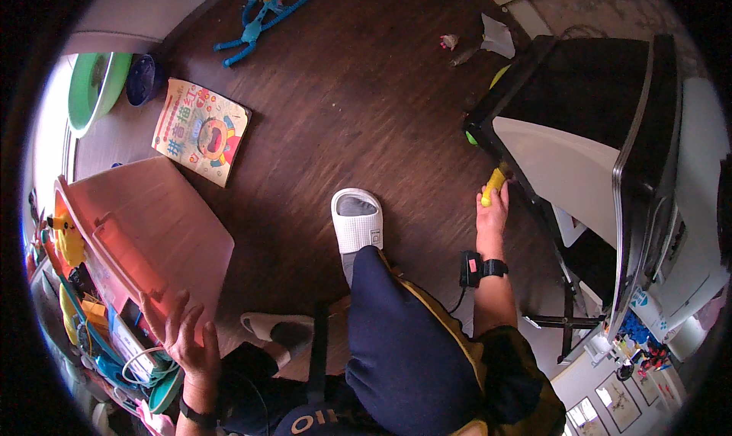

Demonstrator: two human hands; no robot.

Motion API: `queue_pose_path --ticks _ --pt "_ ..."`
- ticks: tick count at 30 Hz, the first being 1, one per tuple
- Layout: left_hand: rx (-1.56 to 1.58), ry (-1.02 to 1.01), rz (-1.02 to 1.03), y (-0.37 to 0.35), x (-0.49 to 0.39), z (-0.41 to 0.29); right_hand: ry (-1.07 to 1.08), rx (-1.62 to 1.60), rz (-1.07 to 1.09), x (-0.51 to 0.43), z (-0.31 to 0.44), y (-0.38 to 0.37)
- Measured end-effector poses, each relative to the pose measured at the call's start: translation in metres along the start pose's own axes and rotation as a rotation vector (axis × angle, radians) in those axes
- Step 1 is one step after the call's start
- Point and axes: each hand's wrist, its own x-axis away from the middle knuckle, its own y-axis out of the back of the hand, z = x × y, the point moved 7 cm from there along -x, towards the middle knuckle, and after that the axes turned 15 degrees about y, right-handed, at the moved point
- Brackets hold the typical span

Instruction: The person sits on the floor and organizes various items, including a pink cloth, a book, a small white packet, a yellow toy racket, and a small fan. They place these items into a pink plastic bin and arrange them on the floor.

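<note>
My right hand is shut on a small yellow object, stubby in shape, close to the dark lower edge of a black-and-white piece of furniture. What exactly the object is cannot be told. My left hand, fingers apart, is over the near side of a pink plastic bin. Whether its fingertips touch the bin's rim is unclear. Toys and other items fill the bin's open side, among them a yellow plush toy, a white cable and a teal item.
On the dark wood floor lie a children's book, a blue long-limbed toy, a small pinkish toy and a white scrap. A green basin and dark blue bowl stand at left. Green bits show beside the furniture.
</note>
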Motion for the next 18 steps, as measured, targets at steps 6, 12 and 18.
queue_pose_path --ticks 6,12,18 --pt "-0.031 0.001 0.002 0.0 0.002 0.001 -0.098 -0.056 -0.052 0.037 -0.003 0.057" --pt "-0.056 -0.022 -0.001 -0.001 0.002 0.001 -0.171 0.111 -0.03 0.073 -0.018 0.072" --pt "-0.055 -0.037 -0.008 0.0 0.001 -0.001 -0.316 0.208 0.004 0.119 -0.008 0.101"
